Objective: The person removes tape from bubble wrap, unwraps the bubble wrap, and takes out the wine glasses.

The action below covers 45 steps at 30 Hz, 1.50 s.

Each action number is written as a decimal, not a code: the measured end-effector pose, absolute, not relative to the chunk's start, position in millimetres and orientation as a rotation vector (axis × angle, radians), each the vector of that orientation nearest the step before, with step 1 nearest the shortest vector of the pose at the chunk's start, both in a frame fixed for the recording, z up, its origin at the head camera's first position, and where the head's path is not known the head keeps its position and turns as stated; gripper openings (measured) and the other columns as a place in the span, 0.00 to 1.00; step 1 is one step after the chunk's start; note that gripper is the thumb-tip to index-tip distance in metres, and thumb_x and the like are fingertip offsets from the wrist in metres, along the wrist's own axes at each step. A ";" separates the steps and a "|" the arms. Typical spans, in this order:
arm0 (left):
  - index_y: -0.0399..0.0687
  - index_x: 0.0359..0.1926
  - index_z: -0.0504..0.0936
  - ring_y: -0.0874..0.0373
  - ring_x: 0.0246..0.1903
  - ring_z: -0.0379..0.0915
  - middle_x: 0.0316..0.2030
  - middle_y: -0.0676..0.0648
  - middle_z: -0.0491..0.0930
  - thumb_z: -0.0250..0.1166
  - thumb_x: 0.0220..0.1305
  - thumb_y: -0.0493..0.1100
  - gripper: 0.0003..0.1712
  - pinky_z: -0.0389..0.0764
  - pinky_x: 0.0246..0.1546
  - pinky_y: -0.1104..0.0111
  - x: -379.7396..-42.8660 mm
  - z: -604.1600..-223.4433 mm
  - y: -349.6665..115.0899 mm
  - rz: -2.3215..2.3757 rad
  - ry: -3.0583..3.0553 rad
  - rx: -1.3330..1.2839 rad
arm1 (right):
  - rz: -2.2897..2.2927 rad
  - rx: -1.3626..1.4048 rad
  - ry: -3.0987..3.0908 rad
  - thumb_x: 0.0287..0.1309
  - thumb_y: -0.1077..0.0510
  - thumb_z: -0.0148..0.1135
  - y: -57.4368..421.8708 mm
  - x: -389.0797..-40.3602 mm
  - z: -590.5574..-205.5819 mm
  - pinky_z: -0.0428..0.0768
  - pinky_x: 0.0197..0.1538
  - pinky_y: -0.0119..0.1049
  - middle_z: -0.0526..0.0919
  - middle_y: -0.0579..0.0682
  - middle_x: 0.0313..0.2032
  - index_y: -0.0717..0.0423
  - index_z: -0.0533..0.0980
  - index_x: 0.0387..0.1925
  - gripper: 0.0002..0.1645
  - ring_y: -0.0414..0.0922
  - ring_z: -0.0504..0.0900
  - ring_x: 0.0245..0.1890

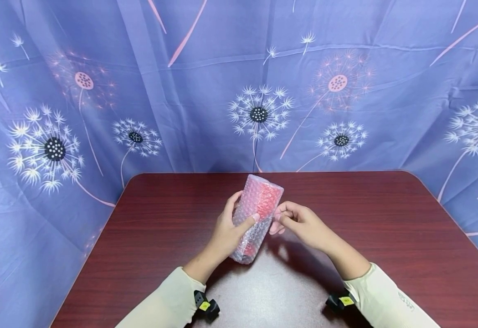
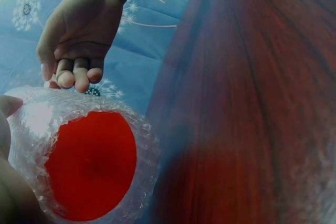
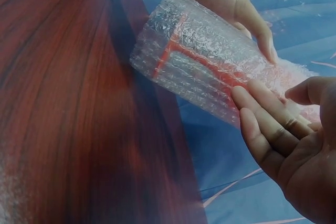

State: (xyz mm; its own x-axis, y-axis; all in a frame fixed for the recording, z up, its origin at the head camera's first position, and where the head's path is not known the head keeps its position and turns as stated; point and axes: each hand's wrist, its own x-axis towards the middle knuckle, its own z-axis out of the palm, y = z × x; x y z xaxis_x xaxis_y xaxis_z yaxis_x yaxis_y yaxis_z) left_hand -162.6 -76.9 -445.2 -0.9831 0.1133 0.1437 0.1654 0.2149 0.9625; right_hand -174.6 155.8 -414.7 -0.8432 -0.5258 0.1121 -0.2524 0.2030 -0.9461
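Observation:
A red stemmed thing, shaped like a goblet and wrapped in clear bubble wrap, is held tilted above the table. Its round red end shows through the roll's opening in the left wrist view, and its narrow stem shows in the right wrist view. My left hand grips the wrapped roll from the left, thumb across the front. At the roll's right edge, my right hand pinches the wrap between thumb and forefinger. Its other fingers lie along the wrap.
The dark red wooden table has rounded far corners. Behind it and at both sides hangs a blue cloth with dandelion prints. A small black camera sits at the left cuff, another camera at the right.

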 end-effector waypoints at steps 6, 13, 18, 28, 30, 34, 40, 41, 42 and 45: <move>0.71 0.74 0.61 0.53 0.51 0.77 0.60 0.47 0.75 0.71 0.61 0.54 0.43 0.82 0.51 0.59 -163.2 -445.8 -76.7 -1.893 -2.435 -0.248 | -1.652 -0.774 2.236 0.77 0.61 0.48 156.1 -175.0 -416.4 0.87 0.46 0.52 0.89 0.61 0.36 0.68 0.75 0.48 0.14 0.46 0.90 0.35; 0.68 0.75 0.58 0.51 0.54 0.76 0.61 0.44 0.74 0.72 0.61 0.56 0.46 0.80 0.55 0.56 -162.7 -444.6 -76.4 -1.883 -2.443 -0.267 | -1.642 -0.808 2.238 0.77 0.63 0.45 156.0 -175.0 -417.1 0.87 0.45 0.51 0.88 0.64 0.37 0.71 0.74 0.51 0.15 0.51 0.90 0.36; 0.69 0.76 0.56 0.51 0.57 0.75 0.63 0.44 0.74 0.74 0.59 0.54 0.49 0.79 0.57 0.55 -163.1 -445.5 -76.5 -1.891 -2.455 -0.293 | -1.672 -0.780 2.178 0.78 0.62 0.43 156.1 -175.2 -418.0 0.87 0.45 0.49 0.86 0.68 0.39 0.71 0.70 0.51 0.15 0.56 0.89 0.38; 0.69 0.75 0.58 0.51 0.53 0.78 0.63 0.45 0.76 0.73 0.59 0.51 0.48 0.82 0.53 0.57 -164.1 -446.4 -76.1 -1.916 -2.394 -0.279 | -1.690 -0.737 2.135 0.79 0.60 0.43 155.4 -175.1 -419.7 0.87 0.44 0.49 0.83 0.74 0.42 0.70 0.64 0.51 0.13 0.60 0.89 0.39; 0.69 0.75 0.58 0.50 0.53 0.78 0.63 0.44 0.76 0.73 0.59 0.52 0.48 0.82 0.52 0.58 -163.8 -446.1 -76.2 -1.917 -2.399 -0.259 | -1.673 -0.700 2.206 0.78 0.59 0.47 155.1 -174.9 -418.9 0.87 0.38 0.47 0.84 0.67 0.34 0.66 0.68 0.49 0.12 0.60 0.88 0.34; 0.71 0.75 0.58 0.48 0.52 0.79 0.63 0.44 0.76 0.74 0.59 0.53 0.48 0.83 0.50 0.58 -162.7 -444.9 -76.3 -1.933 -2.405 -0.225 | -1.658 -0.632 2.286 0.75 0.57 0.53 155.3 -174.0 -416.5 0.83 0.26 0.44 0.79 0.56 0.20 0.59 0.72 0.47 0.09 0.59 0.85 0.24; 0.71 0.75 0.58 0.49 0.52 0.79 0.63 0.44 0.76 0.74 0.58 0.52 0.48 0.83 0.50 0.58 -162.2 -444.9 -76.0 -1.939 -2.395 -0.230 | -1.687 -0.710 2.236 0.75 0.62 0.49 154.3 -173.3 -415.7 0.87 0.36 0.50 0.84 0.60 0.27 0.64 0.71 0.47 0.08 0.52 0.88 0.28; 0.71 0.74 0.58 0.49 0.52 0.79 0.63 0.44 0.76 0.74 0.58 0.52 0.48 0.83 0.51 0.58 -162.1 -444.7 -75.8 -1.937 -2.393 -0.232 | -1.692 -0.733 2.230 0.75 0.63 0.49 154.2 -173.4 -415.9 0.87 0.37 0.50 0.85 0.61 0.28 0.64 0.71 0.46 0.07 0.52 0.88 0.29; 0.71 0.74 0.58 0.49 0.52 0.79 0.62 0.45 0.76 0.74 0.58 0.52 0.47 0.83 0.51 0.58 -162.1 -444.7 -75.7 -1.938 -2.391 -0.236 | -1.697 -0.749 2.225 0.75 0.63 0.50 154.1 -173.4 -416.1 0.87 0.37 0.50 0.85 0.61 0.28 0.65 0.71 0.46 0.07 0.52 0.88 0.29; 0.70 0.74 0.59 0.50 0.51 0.79 0.61 0.45 0.77 0.74 0.58 0.51 0.47 0.83 0.49 0.60 -162.5 -445.1 -75.3 -1.948 -2.386 -0.250 | -1.696 -0.785 2.230 0.73 0.62 0.54 154.1 -173.2 -416.8 0.86 0.37 0.47 0.85 0.60 0.28 0.64 0.71 0.44 0.07 0.56 0.87 0.30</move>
